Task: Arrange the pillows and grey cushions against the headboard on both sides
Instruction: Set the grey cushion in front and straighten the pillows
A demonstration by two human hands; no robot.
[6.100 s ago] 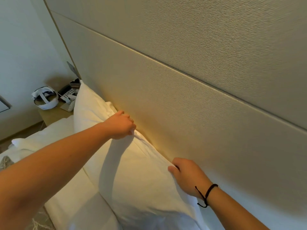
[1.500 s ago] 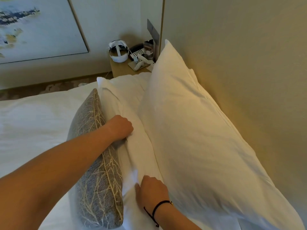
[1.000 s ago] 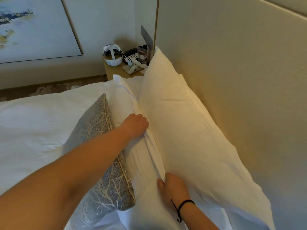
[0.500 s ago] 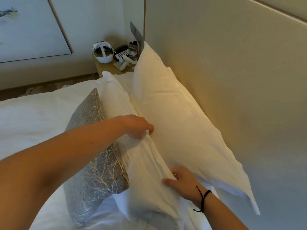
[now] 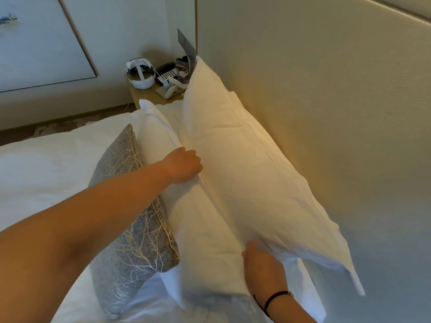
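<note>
A large white pillow [image 5: 245,159] leans upright against the beige headboard [image 5: 326,113]. A second white pillow [image 5: 200,229] stands right in front of it. My left hand [image 5: 184,165] grips that front pillow's top edge. My right hand [image 5: 261,264] holds its near end, fingers tucked between the two pillows. A grey cushion [image 5: 130,224] with a pale branch pattern leans on the front pillow's left side, partly under my left forearm.
White bedding [image 5: 46,173] spreads to the left. A bedside table [image 5: 149,94] at the far corner carries a white headset [image 5: 141,75], a phone and small items. A framed picture [image 5: 35,43] hangs on the left wall.
Both hands lifted the second white pillow off the bed and stood it against the rear pillow. The grey cushion now leans on its left side.
</note>
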